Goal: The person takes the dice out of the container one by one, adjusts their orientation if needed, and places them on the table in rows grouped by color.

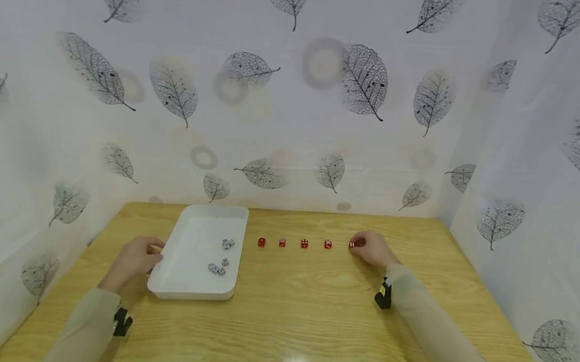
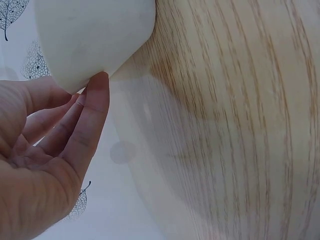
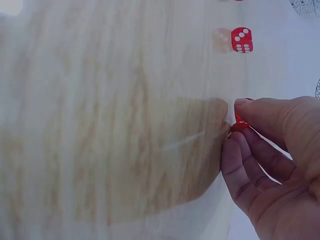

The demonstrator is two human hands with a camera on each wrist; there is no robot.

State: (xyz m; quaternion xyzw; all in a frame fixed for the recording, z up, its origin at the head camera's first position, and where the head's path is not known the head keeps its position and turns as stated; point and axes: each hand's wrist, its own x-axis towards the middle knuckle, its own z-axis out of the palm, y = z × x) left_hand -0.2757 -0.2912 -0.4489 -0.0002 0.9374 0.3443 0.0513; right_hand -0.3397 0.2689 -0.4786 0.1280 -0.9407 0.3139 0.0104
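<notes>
My right hand [image 1: 374, 250] pinches a red die [image 1: 351, 245] at the right end of a row of red dice [image 1: 304, 244]. In the right wrist view, thumb and fingers close round that die [image 3: 241, 121], which is partly hidden, low over the wood. The neighbouring die [image 3: 242, 40] sits apart from the hand, white pips showing. On the left, my left hand [image 1: 134, 259] grips the near left side of a white tray [image 1: 187, 253]. The left wrist view has fingertips curled under the tray's edge [image 2: 95, 40]. Several whitish dice [image 1: 220, 270] lie inside the tray, toward its right side.
The light wooden table [image 1: 296, 323] runs back to a pale curtain [image 1: 297, 117] printed with dark leaves, which also closes off both sides. Each wrist wears a black strap, the right strap [image 1: 384, 294] with a yellow patch.
</notes>
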